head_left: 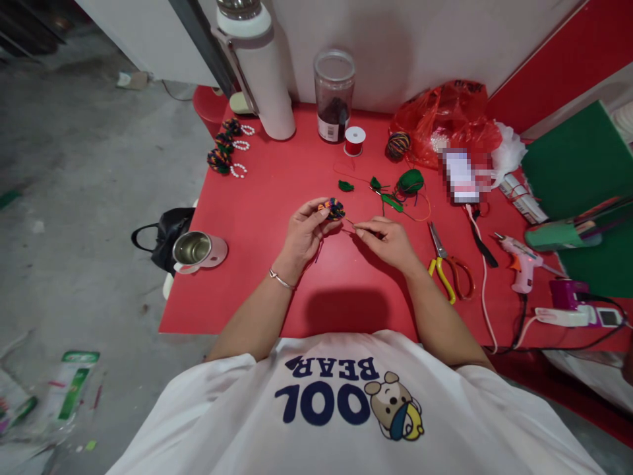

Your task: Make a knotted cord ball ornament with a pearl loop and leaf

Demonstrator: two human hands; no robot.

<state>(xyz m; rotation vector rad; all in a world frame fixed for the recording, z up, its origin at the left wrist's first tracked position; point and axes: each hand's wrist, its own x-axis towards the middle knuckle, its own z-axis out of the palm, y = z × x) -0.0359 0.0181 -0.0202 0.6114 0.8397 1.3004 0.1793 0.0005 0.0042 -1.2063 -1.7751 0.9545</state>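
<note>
My left hand (305, 232) pinches a small piece of crocheted multicoloured yarn (335, 210) in dark blue, orange and green, above the middle of the red table. To its right, my right hand (384, 241) is closed on a thin, needle-like tool (350, 222) whose tip points at the yarn piece. Whether that is a hook or a needle is too small to tell. A loose strand hangs below my left hand. Beyond my right hand lie a green-handled crochet hook (392, 202), a ball of green yarn (411, 181) and a small green crocheted leaf (346, 186).
Scissors (444, 260) and a pink glue gun (521, 260) with cables lie at right. A phone (461, 175) and red plastic bag (430, 122) are behind. A ribbon spool (355, 140), jar (334, 99) and white bottle (270, 79) stand at the back; a mug (210, 251) stands left.
</note>
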